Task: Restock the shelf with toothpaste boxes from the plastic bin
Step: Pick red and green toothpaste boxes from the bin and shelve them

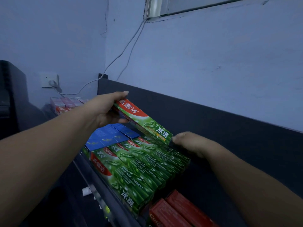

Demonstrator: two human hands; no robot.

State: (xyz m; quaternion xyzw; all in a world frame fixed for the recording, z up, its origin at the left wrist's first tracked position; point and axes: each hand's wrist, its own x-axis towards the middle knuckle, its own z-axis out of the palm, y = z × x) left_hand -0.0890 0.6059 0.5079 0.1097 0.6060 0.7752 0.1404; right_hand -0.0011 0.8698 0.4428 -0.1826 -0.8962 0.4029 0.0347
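We look down over both bare forearms at a dark shelf (196,182) stocked with toothpaste boxes. Our left hand (105,110) holds one green toothpaste box (144,123) by its upper end, the grip closed with the thumb on top and the fingers curled beneath. The box hangs tilted in the air, its lower end dipping toward the far side of the row of green boxes (139,166) lying side by side on the shelf. Our right hand (188,143) sits at that lower end, fingertips at the box's corner. We cannot tell whether its grip is closed on the box or only resting against it.

A front rail (113,202) runs along the shelf's near edge, close against the ends of the green row. An upright dark back panel (229,122) closes the far edge, near the held box. Bare shelf surface lies open to the right of the row, between the boxes and the back panel, partly under our right forearm. Blue boxes (106,136) lie just beside the row, below our left hand. Red boxes (177,210) lie just beside it on the near side, cut off by the bottom edge.

Above the panel rises a pale wall (213,63) in dim bluish light. A window frame (157,9) sits at the top, and a white cable (124,51) trails down to a socket (49,80) on the left. Below the socket, blurred pink boxes (65,103) are stacked.
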